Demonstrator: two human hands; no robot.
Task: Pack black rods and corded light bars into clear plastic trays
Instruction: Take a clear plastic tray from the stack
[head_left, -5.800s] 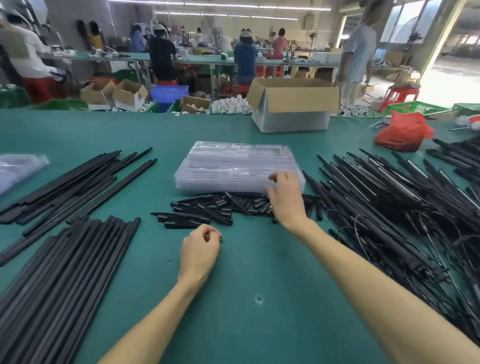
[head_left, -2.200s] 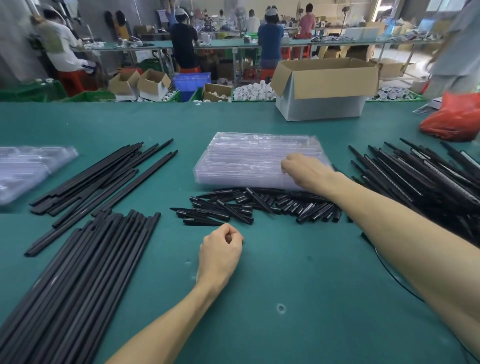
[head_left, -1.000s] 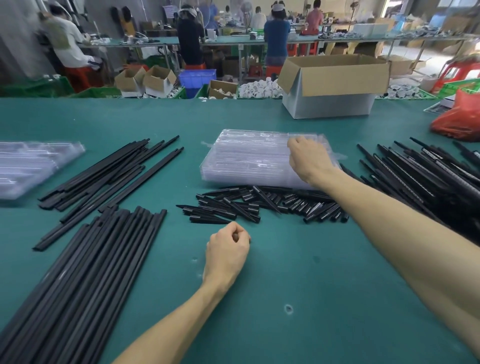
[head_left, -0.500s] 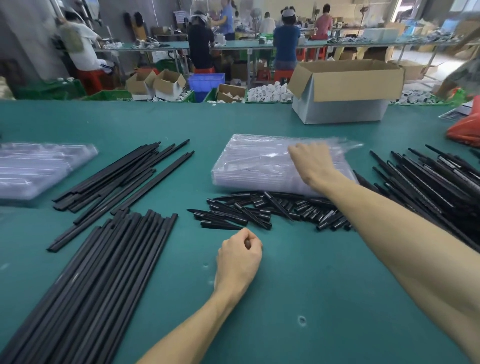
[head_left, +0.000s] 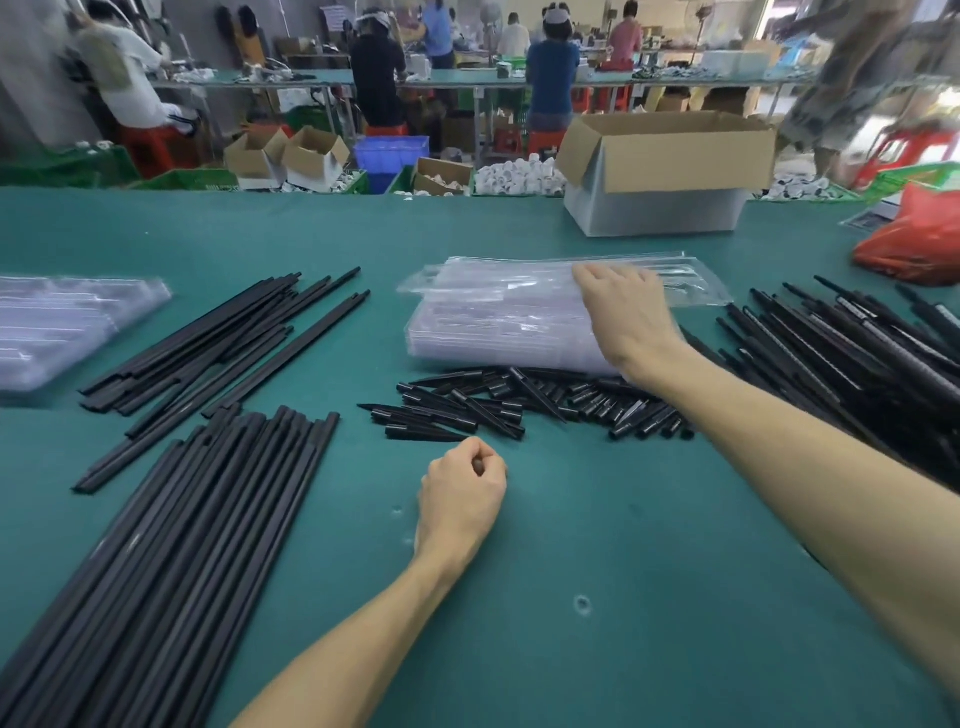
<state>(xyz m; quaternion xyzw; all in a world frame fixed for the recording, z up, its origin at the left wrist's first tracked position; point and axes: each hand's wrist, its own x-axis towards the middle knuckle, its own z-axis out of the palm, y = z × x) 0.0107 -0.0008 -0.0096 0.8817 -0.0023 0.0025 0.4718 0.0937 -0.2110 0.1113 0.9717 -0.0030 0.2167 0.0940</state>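
Right hand (head_left: 626, 317) now lifts the top clear tray (head_left: 519, 283) off the stack (head_left: 493, 338), fingers grasping its far edge. Left hand (head_left: 462, 499) stays clenched on the worktop (head_left: 597, 545).

Both arms are bare as far up as can be seen, with no sleeve, glove, watch or ring showing on either. The left hand (head_left: 461, 499) is slim, its knuckles and the tendons along its back plain to see. The right hand (head_left: 626, 317) is broader in view, with a long, smooth forearm running off the lower right edge.
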